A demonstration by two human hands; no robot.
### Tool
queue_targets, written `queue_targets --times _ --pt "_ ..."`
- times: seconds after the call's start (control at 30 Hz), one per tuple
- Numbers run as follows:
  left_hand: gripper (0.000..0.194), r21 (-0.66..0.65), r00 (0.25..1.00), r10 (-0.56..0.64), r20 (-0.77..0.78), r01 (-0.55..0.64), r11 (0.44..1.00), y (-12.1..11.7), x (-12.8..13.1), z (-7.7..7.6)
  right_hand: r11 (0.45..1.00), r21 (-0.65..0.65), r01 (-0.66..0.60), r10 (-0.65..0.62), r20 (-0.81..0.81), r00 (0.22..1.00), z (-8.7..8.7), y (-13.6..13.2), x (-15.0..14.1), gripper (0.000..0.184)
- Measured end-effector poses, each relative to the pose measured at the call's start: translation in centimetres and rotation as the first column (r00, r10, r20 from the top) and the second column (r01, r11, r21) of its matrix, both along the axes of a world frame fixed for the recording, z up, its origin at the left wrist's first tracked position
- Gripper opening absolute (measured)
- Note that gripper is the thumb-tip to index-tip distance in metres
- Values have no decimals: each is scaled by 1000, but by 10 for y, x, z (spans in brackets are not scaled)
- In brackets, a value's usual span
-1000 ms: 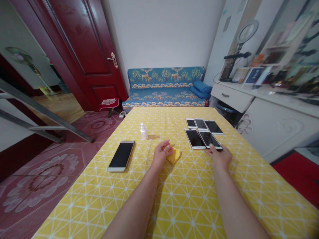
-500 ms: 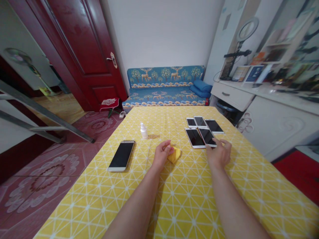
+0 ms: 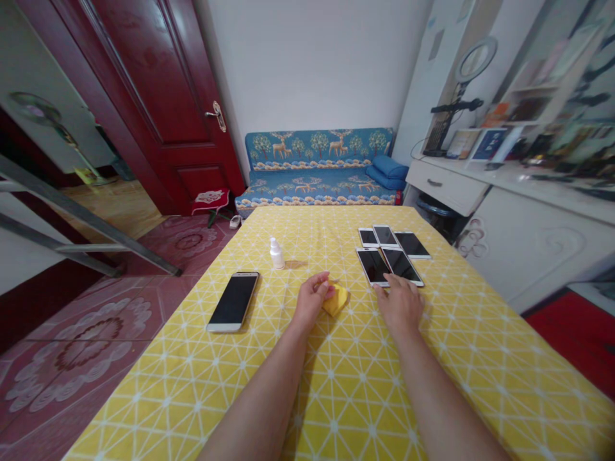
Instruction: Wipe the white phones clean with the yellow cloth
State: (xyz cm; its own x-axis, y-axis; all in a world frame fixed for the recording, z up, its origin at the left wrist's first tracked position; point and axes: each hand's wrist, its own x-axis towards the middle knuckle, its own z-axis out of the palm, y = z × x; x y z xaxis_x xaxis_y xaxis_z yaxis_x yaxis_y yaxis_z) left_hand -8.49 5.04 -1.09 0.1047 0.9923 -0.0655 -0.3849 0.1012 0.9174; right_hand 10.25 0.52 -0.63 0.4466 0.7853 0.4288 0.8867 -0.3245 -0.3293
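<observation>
Yellow cloth (image 3: 336, 301) sat bunched on the yellow patterned tablecloth (image 3: 365, 390), gripped in the curled fingers of the left hand (image 3: 313, 299). The right hand (image 3: 400, 306) lay open, its fingertips on the lower edge of a white smartphone (image 3: 401, 266), one of five grouped together.

Bright, even indoor light — soft shadows, fisheye bend at edges w/ slight glare on phone screens (image 3: 402, 266)
</observation>
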Motion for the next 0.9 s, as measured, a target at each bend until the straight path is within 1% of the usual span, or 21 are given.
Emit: queue_targets --times 0.17,0.33,0.43,0.53,0.6,0.63,0.7,0.73,0.8,0.9 --pt "17 5 1000 3 -10 -3 1000 -1 0 0 994 -103 30 -26 36 999 4 0 -7 37" --pt "18 3 1000 3 -1 -3 1000 -2 -1 2 972 -219 79 -63 80 995 8 -2 -12 44" --pt "19 6 1000 2 -7 -2 1000 -2 0 2 969 -233 84 -67 78 995 8 -2 -11 45" --pt "19 14 1000 1 -19 0 1000 -1 0 0 979 -181 90 -80 61 995 7 0 -8 46" --pt "19 21 1000 -2 -26 3 1000 -1 0 -1 993 -102 53 -46 71 996 7 2 -6 45" --pt "19 24 1000 -5 -29 6 1000 0 0 -1 997 -70 13 -7 80 997 6 3 -5 44" --pt "18 26 999 -7 -33 7 1000 0 0 -1 994 -65 -91 97 95 991 5 7 -5 43" --pt "18 24 999 -7 -33 8 1000 -1 0 -1 985 -100 -140 149 93 984 4 9 -6 43" --pt "19 20 1000 -9 -29 9 1000 -1 0 0 956 -212 -202 222 71 973 1 12 -7 44" --pt "21 18 1000 -9 -17 9 1000 -1 1 0 919 -340 -201 231 49 972 -2 15 -13 49"
